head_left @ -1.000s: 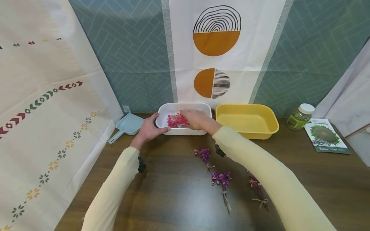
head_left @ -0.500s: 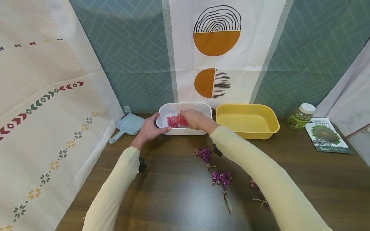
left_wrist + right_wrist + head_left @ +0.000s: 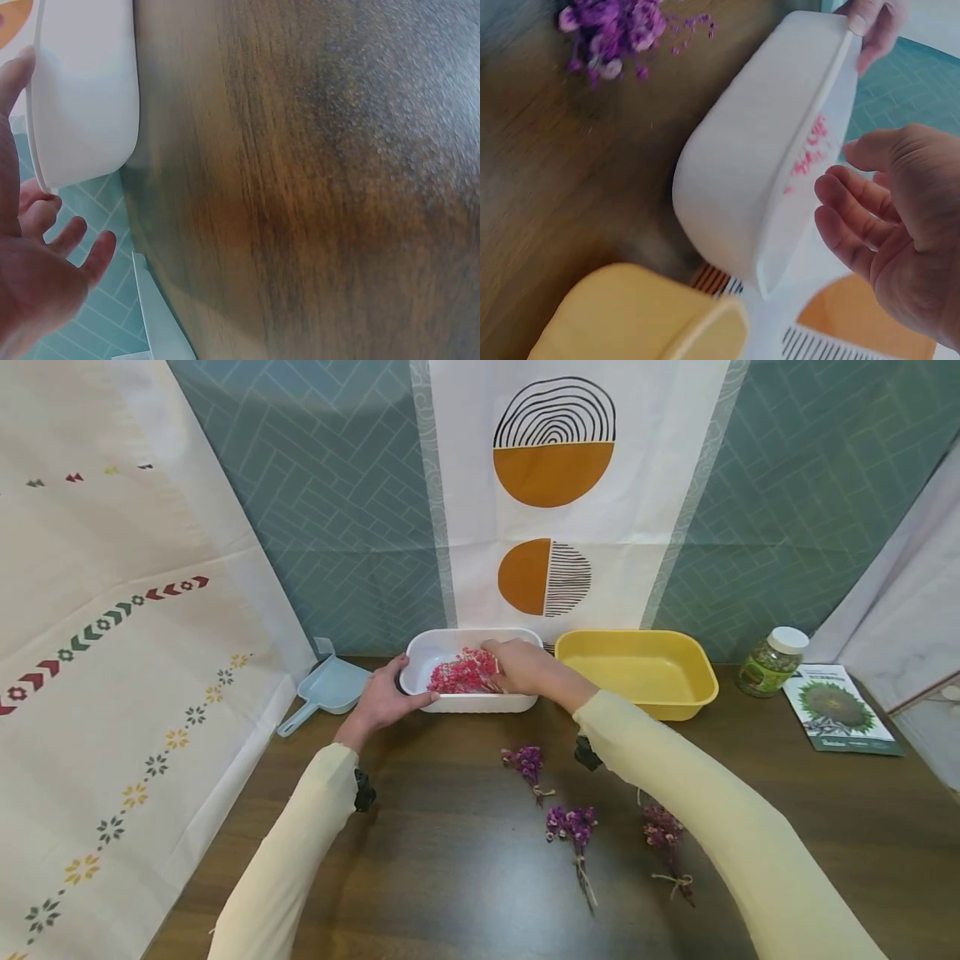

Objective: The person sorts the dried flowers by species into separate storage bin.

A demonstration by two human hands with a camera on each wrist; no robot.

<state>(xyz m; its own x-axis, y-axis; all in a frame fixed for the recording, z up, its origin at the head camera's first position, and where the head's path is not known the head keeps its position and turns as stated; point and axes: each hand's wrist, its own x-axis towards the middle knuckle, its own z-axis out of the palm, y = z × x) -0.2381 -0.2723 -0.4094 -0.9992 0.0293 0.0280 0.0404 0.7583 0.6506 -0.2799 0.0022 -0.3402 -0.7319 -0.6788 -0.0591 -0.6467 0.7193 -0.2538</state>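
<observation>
- Head cam: R hand (image 3: 517,664) had shifted twd 3 o'clock vs a sec ago; more of pink flowers (image 3: 461,670) showed.
- Flowers lay in white tub (image 3: 480,702), approx 12 o'clock from wearer.
- R fingers loosely bent, nothing visibly held; prob. meant bunch was let go.
- L hand (image 3: 384,695) gripped tub's 8-9 o'clock end.
- Yellow tub (image 3: 678,707) sat just beside, 3 o'clock.

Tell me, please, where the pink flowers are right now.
In the head view, the pink flowers lie inside the white tub, left of the yellow tub, between the left hand and the right hand.
</observation>
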